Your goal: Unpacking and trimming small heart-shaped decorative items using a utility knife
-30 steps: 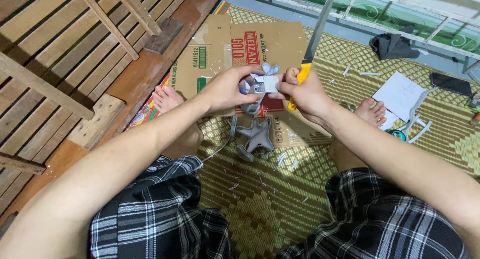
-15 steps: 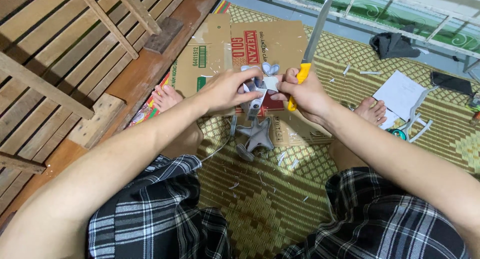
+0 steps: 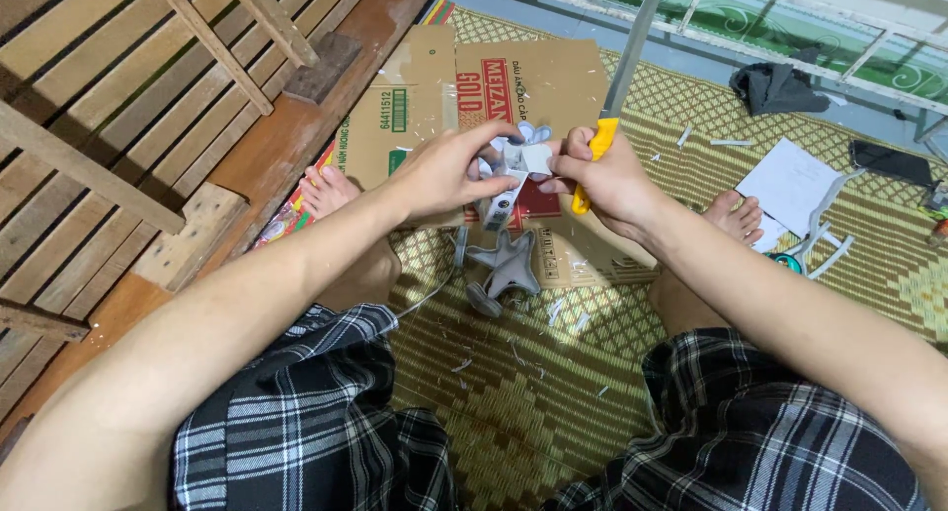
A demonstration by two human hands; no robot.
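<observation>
Head view shows our left hand (image 3: 444,175) pinching a small grey-and-white piece (image 3: 513,165) so it stays steady at chest height. Our right hand (image 3: 602,180) is clenched around the yellow-handled knife (image 3: 617,86), blade pointing up and away from the fingers while its fingertips also pinch the piece. Below both hands, a grey star-shaped part (image 3: 509,264) lies on the woven mat (image 3: 533,393). Compared with half a second ago, the hands and the knife have barely shifted.

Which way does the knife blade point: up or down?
Up: the knife blade rises away above the right hand, which grips its yellow handle.
</observation>
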